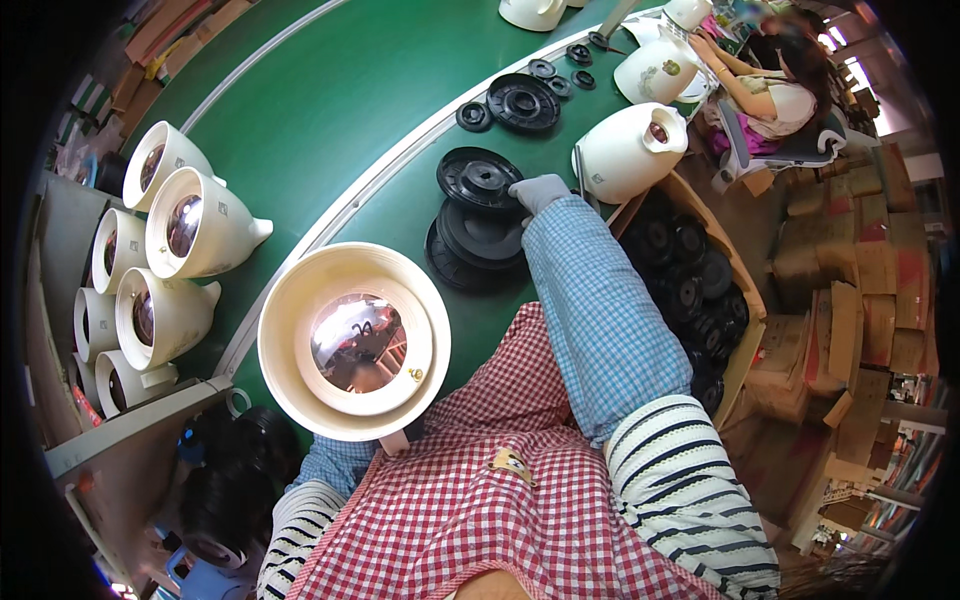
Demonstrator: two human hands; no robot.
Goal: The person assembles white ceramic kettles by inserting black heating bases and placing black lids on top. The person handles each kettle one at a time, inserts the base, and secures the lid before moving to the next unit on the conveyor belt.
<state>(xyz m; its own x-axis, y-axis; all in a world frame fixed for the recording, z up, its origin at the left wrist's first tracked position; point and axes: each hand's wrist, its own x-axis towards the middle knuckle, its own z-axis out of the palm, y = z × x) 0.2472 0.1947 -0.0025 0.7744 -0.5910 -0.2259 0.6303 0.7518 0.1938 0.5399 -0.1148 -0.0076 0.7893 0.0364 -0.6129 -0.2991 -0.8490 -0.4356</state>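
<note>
My right hand (541,193), in a grey glove, pinches the rim of a black round plastic base (480,178). That base is tilted above a stack of similar black bases (482,238) on the green table. In front of my body a cream pot shell (277,340) faces up with its wide opening, showing a shiny mirror-like liner (358,343) and a small brass-coloured stud at its inner edge. My left forearm in a blue checked sleeve (335,462) reaches behind the shell. My left hand is hidden there, so its fingers do not show.
Several cream shells (200,225) lie stacked at the left. A cream pot (625,155) stands by my right hand, beside a box of black parts (748,325). Farther off are a large black disc (523,102) and small rings. A co-worker (770,100) sits at the far right, near cardboard boxes (835,235).
</note>
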